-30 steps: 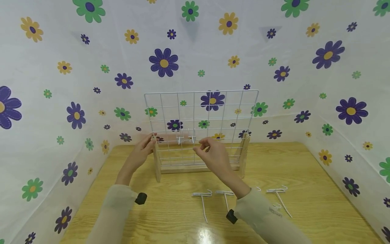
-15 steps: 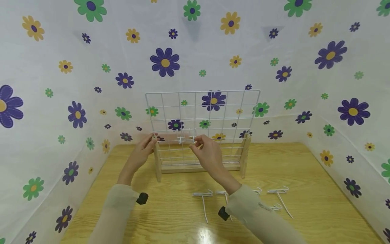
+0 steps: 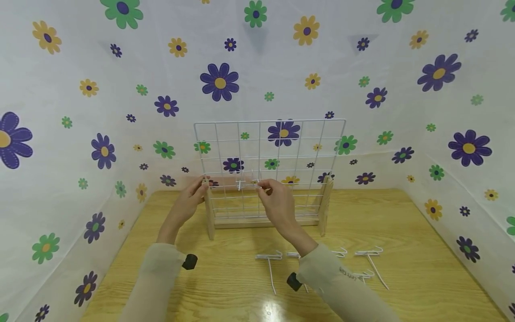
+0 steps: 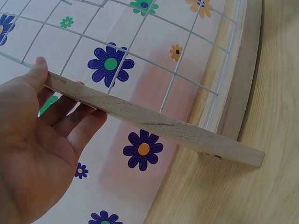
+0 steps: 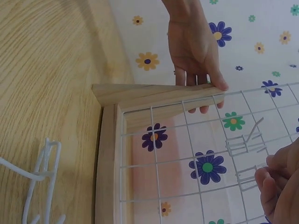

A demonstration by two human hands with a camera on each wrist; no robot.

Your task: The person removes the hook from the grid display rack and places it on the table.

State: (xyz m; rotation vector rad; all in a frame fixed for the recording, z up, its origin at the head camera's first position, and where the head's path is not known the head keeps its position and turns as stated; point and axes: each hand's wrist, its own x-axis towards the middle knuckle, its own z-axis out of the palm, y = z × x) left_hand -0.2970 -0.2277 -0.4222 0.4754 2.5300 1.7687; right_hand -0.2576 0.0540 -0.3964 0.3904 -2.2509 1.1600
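Note:
A white wire grid panel (image 3: 269,121) stands upright between two wooden side posts. My left hand (image 3: 186,203) grips the top of the left wooden post (image 4: 140,116), thumb on one side and fingers round the other. Two white wire hooks hang side by side on the grid, left of its middle. The fingertips of my right hand (image 3: 278,205) pinch the prong of the right-hand hook (image 5: 247,173), partly hidden behind the fingers. Just left of it, the other hook (image 5: 239,145) hangs with its prong sticking out, untouched.
Several more white wire hooks lie on the wood-grain table in front of the grid, one (image 3: 271,273) near the middle and another (image 3: 373,264) at the right. My right forearm partly covers some. A flower-print sheet (image 3: 257,62) walls the table at the back and sides.
My right hand has moved left and slightly up to the right-hand hook on the grid, and its fingertips have closed on the prong. My left hand keeps its grip on the post.

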